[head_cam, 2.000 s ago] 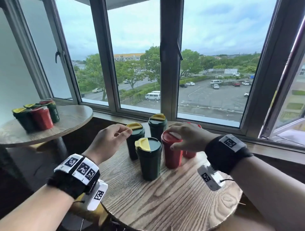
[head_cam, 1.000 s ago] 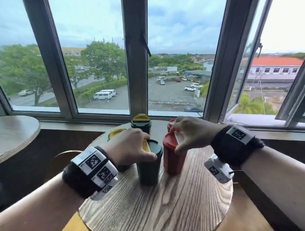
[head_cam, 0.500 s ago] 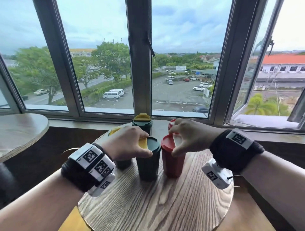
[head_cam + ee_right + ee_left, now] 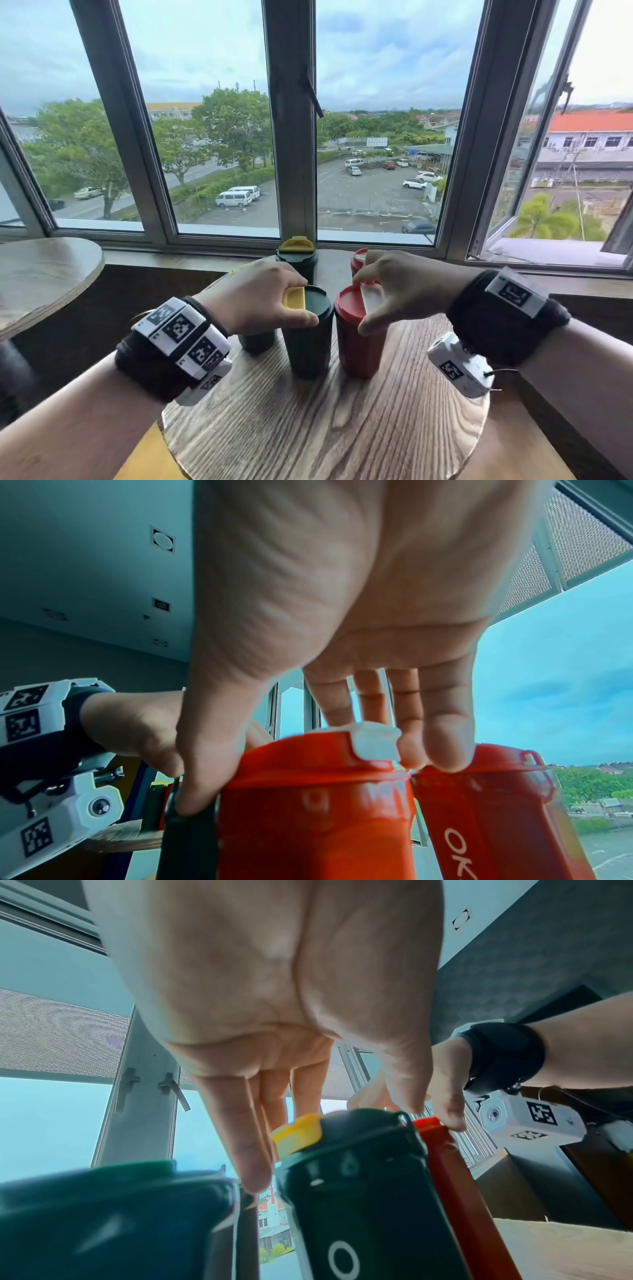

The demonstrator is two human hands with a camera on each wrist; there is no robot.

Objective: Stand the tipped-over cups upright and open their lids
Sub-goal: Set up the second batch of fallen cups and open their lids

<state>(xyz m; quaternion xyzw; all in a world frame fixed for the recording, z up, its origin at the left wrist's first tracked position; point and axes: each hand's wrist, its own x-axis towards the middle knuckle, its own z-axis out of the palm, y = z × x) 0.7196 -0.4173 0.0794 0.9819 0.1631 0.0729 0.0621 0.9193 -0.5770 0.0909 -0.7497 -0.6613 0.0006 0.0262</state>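
Note:
A dark green cup (image 4: 310, 342) and a red cup (image 4: 358, 346) stand upright side by side on the round wooden table (image 4: 325, 428). My left hand (image 4: 306, 303) grips the green cup's lid, thumb on the near rim and fingers at its yellow flap (image 4: 294, 297). My right hand (image 4: 361, 305) pinches the red cup's lid, thumb near and fingers at its white flap (image 4: 372, 298). In the left wrist view the yellow flap (image 4: 298, 1134) sits under my fingers (image 4: 253, 1164). In the right wrist view the white flap (image 4: 375, 742) sits beside my fingertips (image 4: 428, 750).
Behind stand another green cup with a yellow lid (image 4: 297, 253), a second red cup (image 4: 359, 260) and a third green cup (image 4: 257, 342), half hidden by my left hand. A second round table (image 4: 51, 274) is at the left. The window pane (image 4: 548, 171) on the right stands open.
Two seconds ago my left hand hung beside the back green cup; it came down onto the front green cup's lid. The right hand stays on the red lid. The view swung right.

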